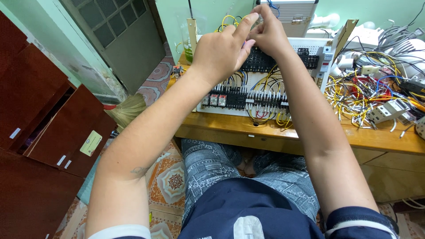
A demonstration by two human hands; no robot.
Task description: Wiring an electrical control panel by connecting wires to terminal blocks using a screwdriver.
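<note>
A white perforated control panel (305, 75) lies flat on a wooden table, carrying rows of black terminal blocks (248, 98) and yellow, blue and red wires. My left hand (221, 51) hovers over the panel's far edge with its forefinger stretched toward the right hand. My right hand (269, 32) is pinched at the top of the panel, its fingertips closed together beside a loop of yellow wire (230, 20). What the fingers pinch is hidden by the hands.
A tangle of loose wires (358, 90), a grey rail part (387, 110) and white fittings lie on the table (310, 135) to the right. Dark red cabinets (48, 132) stand at left, a broom (128, 110) on the tiled floor. My knees sit under the table.
</note>
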